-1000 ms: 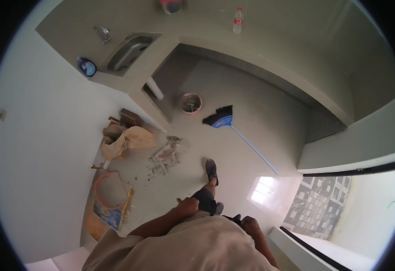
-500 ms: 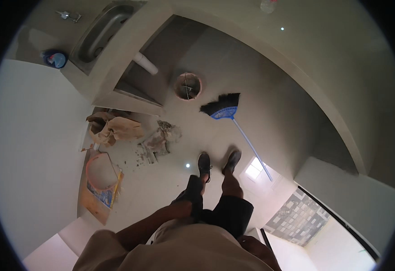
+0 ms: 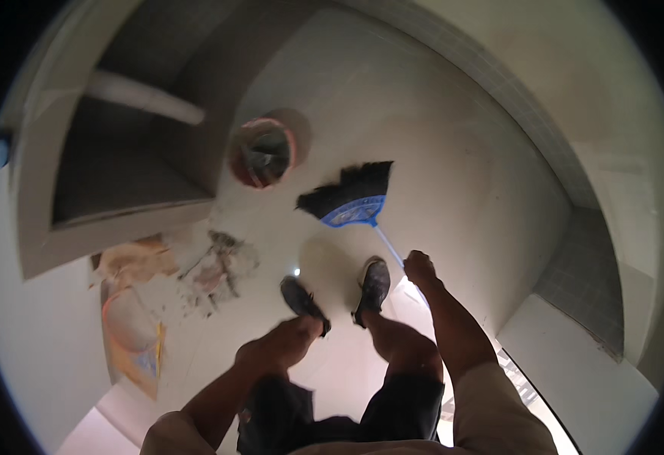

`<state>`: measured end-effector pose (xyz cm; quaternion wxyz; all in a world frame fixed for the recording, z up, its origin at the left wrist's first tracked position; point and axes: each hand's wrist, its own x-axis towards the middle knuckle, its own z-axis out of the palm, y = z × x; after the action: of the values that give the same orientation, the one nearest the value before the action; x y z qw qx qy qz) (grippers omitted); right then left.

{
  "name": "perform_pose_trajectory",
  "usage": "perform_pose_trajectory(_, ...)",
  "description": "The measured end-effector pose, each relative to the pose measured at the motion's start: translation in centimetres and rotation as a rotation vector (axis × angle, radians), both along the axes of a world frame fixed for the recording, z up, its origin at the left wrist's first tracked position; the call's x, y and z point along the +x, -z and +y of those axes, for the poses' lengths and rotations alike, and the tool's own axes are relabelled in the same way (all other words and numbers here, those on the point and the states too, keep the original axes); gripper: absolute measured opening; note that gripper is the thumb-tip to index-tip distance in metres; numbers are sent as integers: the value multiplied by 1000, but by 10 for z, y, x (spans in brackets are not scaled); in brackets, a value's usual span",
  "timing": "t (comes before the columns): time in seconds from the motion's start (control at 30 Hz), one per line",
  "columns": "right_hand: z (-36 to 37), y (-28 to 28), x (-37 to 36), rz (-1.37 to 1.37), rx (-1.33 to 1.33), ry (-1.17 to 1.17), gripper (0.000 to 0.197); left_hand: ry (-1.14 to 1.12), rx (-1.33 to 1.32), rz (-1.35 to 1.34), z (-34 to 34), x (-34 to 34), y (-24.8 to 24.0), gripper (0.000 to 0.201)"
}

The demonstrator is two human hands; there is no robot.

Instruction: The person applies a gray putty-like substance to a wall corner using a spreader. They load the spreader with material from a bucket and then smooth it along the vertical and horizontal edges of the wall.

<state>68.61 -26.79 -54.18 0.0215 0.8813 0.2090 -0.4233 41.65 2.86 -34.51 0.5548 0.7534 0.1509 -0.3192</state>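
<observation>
A broom [image 3: 356,208] with black bristles and a blue head and stick lies on the floor ahead of my feet. My right hand [image 3: 419,268] reaches down and is closed around the broom's blue stick. My left hand [image 3: 256,353] is low by my left knee; its fingers blend with the leg and cannot be made out. Left of my shoes, a pile of grey and brown debris [image 3: 217,269] is spread on the floor.
A reddish bucket [image 3: 262,154] with something grey inside stands beyond the debris. Torn brown paper [image 3: 138,260] and a board with an orange hoop-like handle [image 3: 131,334] lie along the left wall. A white pipe [image 3: 146,98] juts from under the counter.
I have bent down closer to the floor. My right hand has come forward from beside my body and taken hold of the broom stick; the broom lies in much the same spot.
</observation>
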Motion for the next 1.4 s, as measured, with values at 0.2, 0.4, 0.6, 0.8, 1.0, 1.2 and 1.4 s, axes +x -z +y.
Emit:
perform_pose_trajectory(0.2,59,124,13,-51,-82,-13,49,-210,266,23,100,116,182,17)
perform_pose_trajectory(0.4,20,182,-4,-237,241,-148,30,212,359,-194,130,189,324,22)
perform_pose_trajectory(0.6,-75,180,-104,-356,380,68,42,135,191,-126,127,181,383,23)
perform_pose_trajectory(0.8,-184,126,-118,-130,-89,219,40,76,173,-231,130,237,346,15)
perform_pose_trajectory(1.0,-174,143,-49,333,-169,227,38,105,314,-275,216,108,318,18)
perform_pose_trajectory(1.2,-40,101,127,670,-433,384,39,425,313,57,202,35,266,45)
perform_pose_trajectory(1.4,272,-80,116,498,-322,-352,38,89,275,292,189,-78,190,43)
